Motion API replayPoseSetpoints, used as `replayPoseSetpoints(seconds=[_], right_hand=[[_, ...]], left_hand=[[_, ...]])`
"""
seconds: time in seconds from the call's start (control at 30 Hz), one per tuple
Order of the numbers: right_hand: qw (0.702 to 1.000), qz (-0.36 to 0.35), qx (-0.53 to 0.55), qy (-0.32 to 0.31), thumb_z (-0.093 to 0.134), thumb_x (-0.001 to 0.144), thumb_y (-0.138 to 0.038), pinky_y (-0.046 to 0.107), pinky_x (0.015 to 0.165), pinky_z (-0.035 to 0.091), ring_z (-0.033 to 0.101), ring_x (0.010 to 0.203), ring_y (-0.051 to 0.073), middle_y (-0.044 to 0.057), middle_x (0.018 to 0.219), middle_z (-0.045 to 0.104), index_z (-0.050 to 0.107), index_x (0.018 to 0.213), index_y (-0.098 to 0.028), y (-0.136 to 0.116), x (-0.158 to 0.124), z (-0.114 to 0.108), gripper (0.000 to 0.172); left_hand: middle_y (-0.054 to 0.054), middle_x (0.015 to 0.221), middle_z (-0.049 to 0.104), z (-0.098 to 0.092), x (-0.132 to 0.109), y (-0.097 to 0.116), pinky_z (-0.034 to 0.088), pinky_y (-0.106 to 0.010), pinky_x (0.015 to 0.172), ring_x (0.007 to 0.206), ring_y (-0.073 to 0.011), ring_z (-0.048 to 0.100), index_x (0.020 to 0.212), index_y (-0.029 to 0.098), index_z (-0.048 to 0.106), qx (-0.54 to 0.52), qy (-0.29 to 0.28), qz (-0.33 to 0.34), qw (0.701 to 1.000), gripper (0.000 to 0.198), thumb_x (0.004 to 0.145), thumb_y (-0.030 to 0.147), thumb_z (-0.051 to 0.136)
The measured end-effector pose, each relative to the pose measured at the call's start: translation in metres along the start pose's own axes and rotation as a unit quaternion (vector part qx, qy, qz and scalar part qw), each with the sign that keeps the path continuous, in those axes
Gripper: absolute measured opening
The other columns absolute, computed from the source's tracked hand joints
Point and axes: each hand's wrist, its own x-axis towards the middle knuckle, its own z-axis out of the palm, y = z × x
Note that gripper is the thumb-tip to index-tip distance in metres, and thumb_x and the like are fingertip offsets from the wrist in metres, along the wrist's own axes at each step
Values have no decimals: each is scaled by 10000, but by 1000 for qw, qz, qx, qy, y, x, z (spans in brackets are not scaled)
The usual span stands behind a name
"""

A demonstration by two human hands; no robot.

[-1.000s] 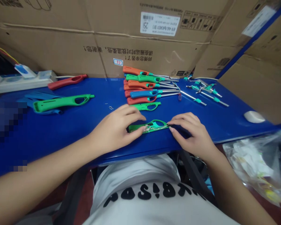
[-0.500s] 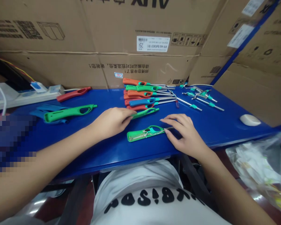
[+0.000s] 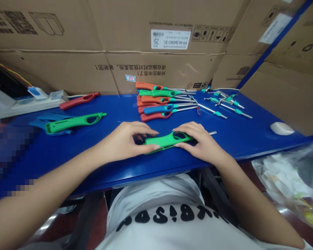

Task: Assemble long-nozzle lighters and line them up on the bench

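Observation:
A green long-nozzle gas lighter [image 3: 163,140] lies on the blue table in front of me, its top shell half laid over the lower half. A thin gap with parts showing runs along the near edge. My left hand [image 3: 135,139] grips the lighter's wide end, thumb on the near side and fingers at the far side. Around the trigger-loop end, my right hand [image 3: 195,139] is closed with thumb and fingers on both sides. The metal nozzle tip [image 3: 213,132] pokes out past my right hand.
Behind lies a stack of coloured lighters [image 3: 156,100], with loose nozzle assemblies [image 3: 232,104] to its right. At left are a green shell [image 3: 75,123], blue shells [image 3: 41,121], a red shell [image 3: 79,100] and a power strip [image 3: 28,106]. A white mouse-shaped object [image 3: 281,128] sits right.
My left hand has brought the green shell half down onto the lower half, covering its inner parts. My right hand has shifted from the nozzle onto the loop end.

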Motion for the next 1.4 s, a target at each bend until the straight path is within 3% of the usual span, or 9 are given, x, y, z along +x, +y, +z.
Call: replayPoseSetpoints(seconds=[0.13,0.67,0.83,1.03,1.13,1.27,1.4], right_hand=[[1000,13,5,-5,738,902,-369,476,1030,416,617,1174,284,69,1235,717,662,1234,-268,-2,1,2,355],[998,8,-16,-55,700,930,-409,478,1042,391,587,1234,282,85,1316,674,667,1306,-274,-5,1,5,401],[998,0,-35,-60,589,1005,-358,466,1041,380,576,1241,271,100,1321,661,687,1294,-256,-4,0,6,322],[994,-19,-93,-55,635,972,-370,459,972,414,603,1145,273,114,1241,659,669,1328,-245,-5,-2,7,379],[995,-26,-95,-24,646,964,-315,422,931,441,633,1104,257,106,1217,692,665,1311,-219,-3,-3,8,361],[992,-71,-95,51,631,985,-277,363,853,453,704,932,203,64,1039,781,715,1120,-172,1,-5,9,191],[983,-93,-134,82,642,981,-280,369,789,423,700,791,181,35,919,792,723,992,-177,-2,-5,7,132]], left_hand=[[-63,1054,755,7,-4,3,543,-318,871,954,-212,703,1145,192,771,108,-16,73,991,348,854,378,738],[-49,1041,739,6,-8,6,524,-314,776,915,-221,704,1130,196,761,174,-57,32,983,302,881,348,683],[-49,1049,726,7,-9,6,527,-309,779,881,-204,702,1127,203,766,186,-62,32,980,283,897,350,690],[-70,967,710,19,-11,9,522,-332,703,884,-249,680,1047,160,761,297,-37,70,952,208,904,281,670],[-82,985,708,22,-10,5,525,-337,706,896,-254,676,1083,148,739,325,-16,103,940,222,940,273,625],[-75,969,695,20,-8,-4,524,-312,755,875,-211,670,1094,150,719,275,8,134,952,306,1035,357,502],[-86,905,679,18,-8,-4,503,-316,772,856,-212,646,1033,134,715,238,17,153,959,384,1061,383,424]])
